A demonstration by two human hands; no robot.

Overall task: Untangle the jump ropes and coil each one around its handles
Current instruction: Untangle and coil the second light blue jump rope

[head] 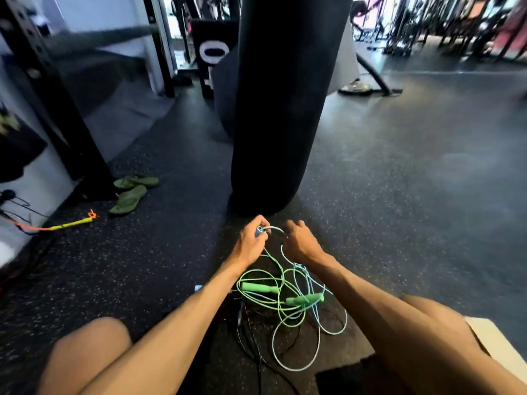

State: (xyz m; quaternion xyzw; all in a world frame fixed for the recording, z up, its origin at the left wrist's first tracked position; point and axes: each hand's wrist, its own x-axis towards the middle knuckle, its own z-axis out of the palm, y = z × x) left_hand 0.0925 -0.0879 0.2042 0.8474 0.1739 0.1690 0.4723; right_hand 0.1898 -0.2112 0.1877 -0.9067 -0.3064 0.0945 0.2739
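Lying far left on the speckled rubber floor: a yellow-handled rope with an orange cord, then soft green sandals. Smooth black cylindrical punching bag at centre. Left hand fingers wrap a pale blue handle. Right hand fingers curl beside the cord's loop; grip cannot be told. Below the hands, a thin glossy pale blue rope, a green rope with two tapered handles and a black rope lie tangled.

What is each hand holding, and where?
Left hand grips the pale blue handle at its cord end; right hand appears to hold the pale blue cord beyond it.
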